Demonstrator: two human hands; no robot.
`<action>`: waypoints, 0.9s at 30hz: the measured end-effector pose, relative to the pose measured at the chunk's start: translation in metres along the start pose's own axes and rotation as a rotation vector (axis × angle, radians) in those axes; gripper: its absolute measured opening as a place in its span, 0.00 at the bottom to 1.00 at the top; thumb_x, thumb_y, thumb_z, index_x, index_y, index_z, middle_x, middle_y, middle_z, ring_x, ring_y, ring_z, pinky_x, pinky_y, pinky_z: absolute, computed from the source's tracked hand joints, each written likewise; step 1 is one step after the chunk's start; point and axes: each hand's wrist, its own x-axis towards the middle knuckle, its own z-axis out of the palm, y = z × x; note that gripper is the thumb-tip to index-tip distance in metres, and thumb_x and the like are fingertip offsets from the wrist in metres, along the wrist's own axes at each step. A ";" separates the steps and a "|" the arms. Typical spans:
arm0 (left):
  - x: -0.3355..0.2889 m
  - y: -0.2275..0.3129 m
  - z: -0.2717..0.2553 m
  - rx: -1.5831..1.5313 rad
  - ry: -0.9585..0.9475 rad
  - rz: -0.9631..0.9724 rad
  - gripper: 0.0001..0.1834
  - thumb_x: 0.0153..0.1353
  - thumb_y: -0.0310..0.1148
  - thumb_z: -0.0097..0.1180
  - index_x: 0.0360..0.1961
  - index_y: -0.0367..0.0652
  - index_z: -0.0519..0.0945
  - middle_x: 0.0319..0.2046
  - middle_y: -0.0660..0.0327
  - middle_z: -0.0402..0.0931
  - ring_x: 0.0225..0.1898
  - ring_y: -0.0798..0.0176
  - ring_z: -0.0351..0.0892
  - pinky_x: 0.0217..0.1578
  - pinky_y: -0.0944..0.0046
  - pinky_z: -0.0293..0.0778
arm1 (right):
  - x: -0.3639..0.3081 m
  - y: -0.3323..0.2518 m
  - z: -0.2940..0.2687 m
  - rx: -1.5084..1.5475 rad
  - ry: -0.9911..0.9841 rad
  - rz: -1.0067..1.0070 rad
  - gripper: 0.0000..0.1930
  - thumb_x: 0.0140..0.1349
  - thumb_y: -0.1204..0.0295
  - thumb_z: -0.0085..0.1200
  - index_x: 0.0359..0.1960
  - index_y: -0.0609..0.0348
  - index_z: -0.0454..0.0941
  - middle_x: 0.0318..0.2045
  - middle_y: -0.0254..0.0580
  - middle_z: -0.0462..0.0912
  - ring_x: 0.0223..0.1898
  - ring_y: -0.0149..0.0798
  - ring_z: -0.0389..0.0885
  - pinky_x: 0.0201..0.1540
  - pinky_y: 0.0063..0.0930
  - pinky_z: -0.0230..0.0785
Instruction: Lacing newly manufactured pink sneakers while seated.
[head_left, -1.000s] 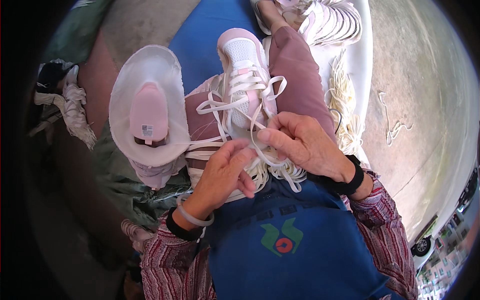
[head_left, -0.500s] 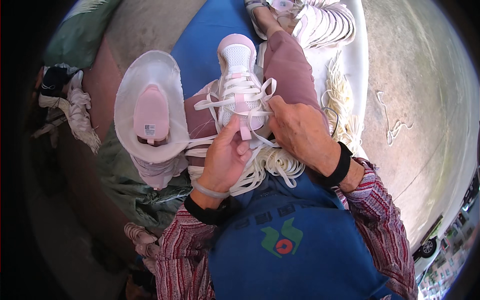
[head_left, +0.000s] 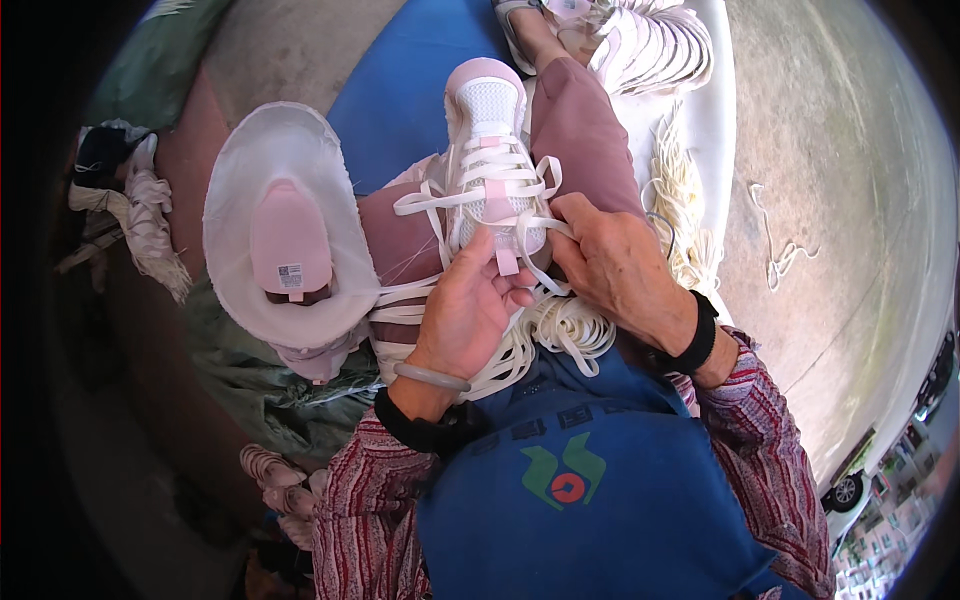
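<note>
A white and pink shoe upper rests over my legs, its toe pointing away and its flat white lace threaded across the front in several rows. My left hand is closed on the near end of the upper, thumb pressing beside the pink tongue. On the right, my right hand pinches the lace between thumb and curled forefinger. One length of it stretches from those fingertips across the tongue. A loose loop hangs by the pink pull tab.
Another pink and white upper with a broad white lining lies at the left. A bundle of white laces rests on my lap, above the blue apron. More cream laces and a row of uppers lie at the right and far right.
My right hand has moved slightly right and down, and the lace at its fingertips now shows more clearly. The left hand stays at the tongue. The lined upper appears farther left.
</note>
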 end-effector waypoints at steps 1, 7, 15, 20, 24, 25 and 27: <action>-0.001 0.000 0.003 0.027 0.004 -0.003 0.20 0.74 0.44 0.42 0.60 0.45 0.69 0.50 0.62 0.76 0.47 0.63 0.75 0.48 0.59 0.71 | -0.001 0.001 0.000 0.041 -0.010 0.032 0.07 0.64 0.72 0.52 0.39 0.62 0.73 0.20 0.58 0.77 0.23 0.59 0.78 0.27 0.46 0.69; 0.001 -0.002 0.030 0.014 0.042 0.010 0.25 0.74 0.42 0.43 0.66 0.43 0.63 0.60 0.58 0.69 0.59 0.60 0.69 0.61 0.55 0.66 | -0.005 0.008 -0.006 0.128 -0.013 0.019 0.08 0.64 0.74 0.52 0.42 0.64 0.74 0.21 0.57 0.78 0.22 0.57 0.79 0.26 0.42 0.70; 0.003 -0.005 0.038 0.013 0.054 -0.009 0.26 0.74 0.42 0.42 0.67 0.40 0.60 0.62 0.55 0.67 0.62 0.56 0.67 0.65 0.52 0.62 | -0.018 -0.001 -0.033 0.531 -0.105 0.184 0.07 0.66 0.73 0.50 0.40 0.64 0.74 0.23 0.55 0.80 0.25 0.57 0.80 0.28 0.42 0.71; -0.007 -0.001 0.040 0.023 0.118 -0.057 0.26 0.74 0.45 0.40 0.64 0.38 0.64 0.57 0.53 0.70 0.59 0.57 0.70 0.60 0.53 0.67 | -0.029 -0.005 -0.034 0.656 -0.308 0.108 0.08 0.66 0.72 0.50 0.42 0.64 0.75 0.23 0.56 0.79 0.26 0.58 0.79 0.29 0.44 0.71; -0.019 0.001 0.027 -0.048 -0.079 -0.186 0.23 0.75 0.45 0.38 0.58 0.36 0.67 0.52 0.52 0.74 0.55 0.55 0.74 0.57 0.54 0.69 | -0.037 -0.014 -0.030 0.526 -0.369 0.015 0.08 0.66 0.70 0.51 0.42 0.60 0.76 0.22 0.55 0.79 0.27 0.60 0.80 0.30 0.49 0.71; -0.022 0.001 0.037 0.094 0.020 -0.188 0.22 0.75 0.45 0.38 0.54 0.36 0.70 0.47 0.55 0.75 0.51 0.58 0.75 0.53 0.56 0.71 | -0.036 -0.013 -0.030 0.545 -0.375 -0.010 0.08 0.67 0.70 0.51 0.42 0.60 0.76 0.22 0.55 0.78 0.27 0.60 0.79 0.30 0.49 0.71; -0.026 0.003 0.041 0.241 0.122 -0.185 0.21 0.75 0.45 0.38 0.51 0.37 0.72 0.41 0.57 0.77 0.46 0.60 0.77 0.49 0.58 0.73 | -0.034 -0.012 -0.031 0.568 -0.381 -0.041 0.08 0.67 0.70 0.50 0.42 0.60 0.75 0.21 0.54 0.78 0.27 0.60 0.79 0.30 0.48 0.71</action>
